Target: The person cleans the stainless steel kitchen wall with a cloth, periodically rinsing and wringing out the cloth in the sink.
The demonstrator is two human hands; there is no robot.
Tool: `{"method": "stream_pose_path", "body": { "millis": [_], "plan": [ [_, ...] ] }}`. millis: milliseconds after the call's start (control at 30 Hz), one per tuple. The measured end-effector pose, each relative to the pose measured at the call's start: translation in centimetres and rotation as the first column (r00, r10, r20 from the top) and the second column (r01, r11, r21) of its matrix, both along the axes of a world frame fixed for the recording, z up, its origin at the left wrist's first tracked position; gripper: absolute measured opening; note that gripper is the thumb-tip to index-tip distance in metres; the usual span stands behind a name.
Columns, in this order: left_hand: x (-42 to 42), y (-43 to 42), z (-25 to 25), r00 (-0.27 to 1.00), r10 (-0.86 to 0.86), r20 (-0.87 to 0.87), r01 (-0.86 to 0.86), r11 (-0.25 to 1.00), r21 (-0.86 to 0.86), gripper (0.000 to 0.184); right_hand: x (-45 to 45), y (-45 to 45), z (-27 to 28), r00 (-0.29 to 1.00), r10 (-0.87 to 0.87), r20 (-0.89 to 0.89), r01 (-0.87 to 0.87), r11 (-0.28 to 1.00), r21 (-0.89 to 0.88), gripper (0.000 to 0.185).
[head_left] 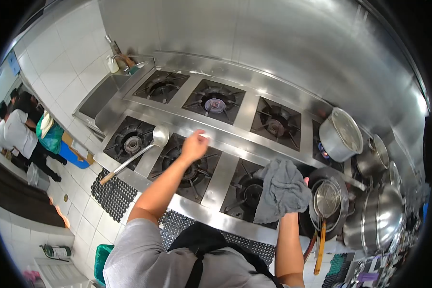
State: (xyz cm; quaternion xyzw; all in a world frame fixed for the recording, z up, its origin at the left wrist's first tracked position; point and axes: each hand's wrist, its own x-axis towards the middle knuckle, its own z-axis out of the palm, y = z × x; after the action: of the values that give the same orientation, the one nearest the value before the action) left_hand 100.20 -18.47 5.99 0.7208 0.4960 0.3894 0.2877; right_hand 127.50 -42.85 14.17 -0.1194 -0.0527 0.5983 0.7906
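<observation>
My left hand (195, 147) is over the steel stovetop (216, 178), above the middle front burner (189, 168). Its fingers are curled together, and a small white bit shows at the fingertips, too small to name. A grey cloth (284, 188) hangs from my right hand (306, 181) and covers most of its fingers. That cloth is above the right front burner (249, 192), beside a dark wok (317, 175). Left of my left hand, a long ladle (160, 136) with a wooden handle end lies across the left front burner (131, 142).
The middle back burner (215, 104) is lit. A large pot (341, 134) stands over a flame at back right. Strainers (327, 199) rest on the wok, near more steel pots (374, 218). A sink (103, 96) is at left; people (21, 127) stand beyond the doorway.
</observation>
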Motion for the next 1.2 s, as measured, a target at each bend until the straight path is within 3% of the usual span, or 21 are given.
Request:
{"method": "stream_pose_path", "body": {
  "millis": [67, 133, 167, 200, 233, 267, 300, 333, 367, 400, 433, 500, 533, 600, 667, 733, 867, 933, 1000, 1100, 1200],
  "plan": [
    [-3.3, 6.1, -1.5, 0.981, 0.188, -0.058, -0.186, 0.982, 0.025, 0.041, 1.1, 3.0, -0.1, 0.998, 0.04, 0.043, -0.042, 0.999, 0.035, 0.072],
    [-6.0, 13.0, -3.5, 0.862, 0.384, -0.332, -0.363, 0.923, 0.125, 0.041, 4.0, 7.0, -0.8, 0.957, 0.154, 0.247, -0.221, 0.937, 0.271, 0.07],
    [-6.4, 13.8, -1.3, 0.751, 0.446, -0.487, -0.41, 0.893, 0.185, 0.04, 5.4, 9.5, 0.8, 0.964, 0.06, 0.259, -0.113, 0.974, 0.196, 0.064],
    [-7.2, 15.4, 0.3, 0.712, 0.33, -0.62, -0.348, 0.933, 0.096, 0.044, 7.2, 12.2, 3.7, 0.956, 0.005, 0.293, -0.077, 0.969, 0.235, 0.064],
    [-8.9, 18.5, -3.5, 0.663, 0.372, -0.649, -0.299, 0.927, 0.227, 0.049, 9.0, 14.6, 7.0, 0.904, -0.073, 0.422, -0.038, 0.968, 0.249, 0.06],
    [-8.9, 19.5, -2.1, 0.606, 0.259, -0.752, -0.33, 0.942, 0.058, 0.056, 10.9, 17.2, 10.0, 0.834, -0.138, 0.534, -0.002, 0.967, 0.254, 0.056],
    [-9.2, 20.5, -2.4, 0.584, 0.244, -0.774, -0.323, 0.945, 0.053, 0.06, 15.6, 20.1, 13.3, 0.678, -0.192, 0.709, 0.088, 0.979, 0.181, 0.049],
    [-9.5, 21.7, -3.0, 0.545, 0.231, -0.806, -0.297, 0.952, 0.072, 0.063, 21.8, 24.1, 16.4, 0.354, -0.236, 0.905, 0.403, 0.912, 0.08, 0.045],
    [-9.7, 23.1, -2.9, 0.504, 0.11, -0.857, -0.274, 0.961, -0.038, 0.065, 17.3, 26.1, 25.2, 0.26, -0.218, 0.941, 0.528, 0.848, 0.051, 0.044],
    [-9.4, 23.5, -2.1, 0.514, 0.085, -0.853, -0.275, 0.959, -0.07, 0.067, 20.9, 30.4, 29.8, -0.065, -0.257, 0.964, 0.574, 0.781, 0.247, 0.046],
    [-8.9, 23.7, -1.9, 0.527, 0.057, -0.848, -0.277, 0.955, -0.108, 0.07, 21.9, 33.5, 35.2, -0.571, -0.238, 0.786, 0.495, 0.664, 0.561, 0.05],
    [-8.8, 24.9, -5.0, 0.459, 0.074, -0.886, -0.26, 0.964, -0.055, 0.076, 24.6, 40.5, 45.8, -0.808, 0.062, 0.585, 0.415, 0.766, 0.492, 0.06],
    [-8.0, 25.0, -3.1, 0.442, -0.008, -0.897, -0.266, 0.954, -0.139, 0.081, 25.6, 45.1, 48.0, -0.9, 0.064, 0.431, 0.391, 0.558, 0.732, 0.07],
    [-7.7, 24.6, -0.2, 0.407, -0.122, -0.905, -0.256, 0.936, -0.241, 0.092, 23.5, 50.4, 51.0, -0.876, 0.281, 0.392, 0.481, 0.573, 0.664, 0.078],
    [-8.0, 24.7, -0.6, 0.393, -0.133, -0.91, -0.239, 0.941, -0.241, 0.1, 26.1, 59.0, 48.2, -0.863, 0.186, 0.469, 0.493, 0.513, 0.703, 0.079],
    [-8.4, 24.6, -2.4, 0.378, -0.097, -0.921, -0.239, 0.951, -0.198, 0.103, 23.9, 64.5, 38.1, -0.981, 0.139, 0.134, 0.157, 0.171, 0.973, 0.072],
    [-8.6, 26.3, -4.8, 0.269, -0.181, -0.946, -0.197, 0.951, -0.238, 0.103, 18.1, 66.5, 27.8, -0.966, -0.116, -0.229, -0.255, 0.551, 0.794, 0.065],
    [-9.7, 26.4, -6.8, 0.239, -0.135, -0.962, -0.15, 0.973, -0.174, 0.105, 20.5, 70.5, 31.9, -0.794, -0.441, -0.419, -0.599, 0.451, 0.662, 0.057],
    [-9.9, 26.5, -6.9, 0.219, -0.089, -0.972, -0.106, 0.988, -0.114, 0.107, 15.5, 62.1, 37.4, -0.967, 0.116, -0.226, -0.047, 0.793, 0.608, 0.075],
    [-10.1, 26.4, -6.7, 0.24, -0.101, -0.966, -0.147, 0.979, -0.139, 0.114, 26.1, 60.0, 46.3, -0.962, 0.268, -0.046, 0.111, 0.542, 0.833, 0.072],
    [-11.1, 26.5, -7.6, 0.363, -0.002, -0.932, -0.14, 0.989, -0.057, 0.12, 39.2, 56.4, 51.1, -0.868, 0.402, 0.29, 0.406, 0.24, 0.882, 0.07]
  ]
}}
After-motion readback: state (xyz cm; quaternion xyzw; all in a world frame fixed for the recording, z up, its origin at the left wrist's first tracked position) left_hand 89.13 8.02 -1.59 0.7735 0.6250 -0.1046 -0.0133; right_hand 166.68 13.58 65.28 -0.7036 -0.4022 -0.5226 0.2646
